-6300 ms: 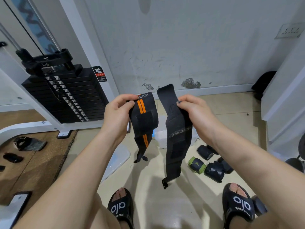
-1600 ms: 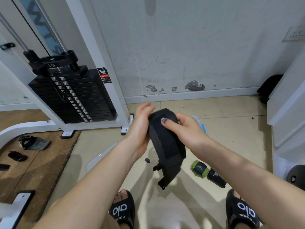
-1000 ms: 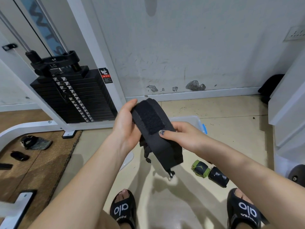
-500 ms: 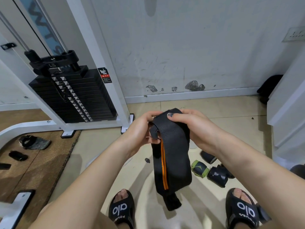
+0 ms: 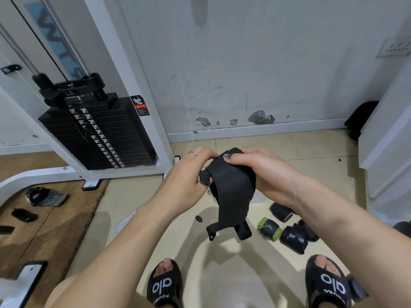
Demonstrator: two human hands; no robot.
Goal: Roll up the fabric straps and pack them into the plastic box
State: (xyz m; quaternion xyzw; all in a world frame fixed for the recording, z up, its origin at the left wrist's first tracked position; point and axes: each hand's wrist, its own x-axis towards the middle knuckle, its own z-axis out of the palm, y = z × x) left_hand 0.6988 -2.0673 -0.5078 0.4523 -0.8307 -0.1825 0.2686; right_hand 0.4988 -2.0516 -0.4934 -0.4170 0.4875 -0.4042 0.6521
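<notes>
Strap [image 5: 231,187] tail shorter, floor-clear

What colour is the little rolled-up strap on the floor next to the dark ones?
Green rolled strap, edged in black, seen in the head view.

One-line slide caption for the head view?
Both hands, left and right, grip a black fabric strap, its tail hanging.

A gym: a cable machine's black weight stack [image 5: 97,134] stands against the scuffed wall [image 5: 244,63].
</notes>
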